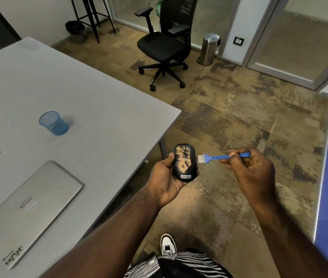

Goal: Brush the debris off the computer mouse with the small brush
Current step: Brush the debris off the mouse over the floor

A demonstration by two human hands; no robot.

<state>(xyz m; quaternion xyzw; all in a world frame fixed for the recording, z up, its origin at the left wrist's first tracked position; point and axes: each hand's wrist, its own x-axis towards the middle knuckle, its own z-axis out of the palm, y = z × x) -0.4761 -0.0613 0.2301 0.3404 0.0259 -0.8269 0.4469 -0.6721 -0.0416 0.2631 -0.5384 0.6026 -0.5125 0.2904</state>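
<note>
Left hand (166, 178) cradles black plastic computer mouse (185, 162), tan debris-coated, over carpet; right hand (253, 167) pinches small blue plastic brush (222, 157), bristles just beside mouse; sweep outward, lightly, away from worktop.

bare forearms, patterned clothing, one sneaker

black-and-white zebra-striped garment (189, 261) at 6 o'clock; white sneaker (168, 245) with black trim just above it.

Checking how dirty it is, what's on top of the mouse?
Tan, crumbly debris covers much of the mouse top, thickest along the middle. The left hand holding it hides its underside, so anything there cannot be seen.
</note>
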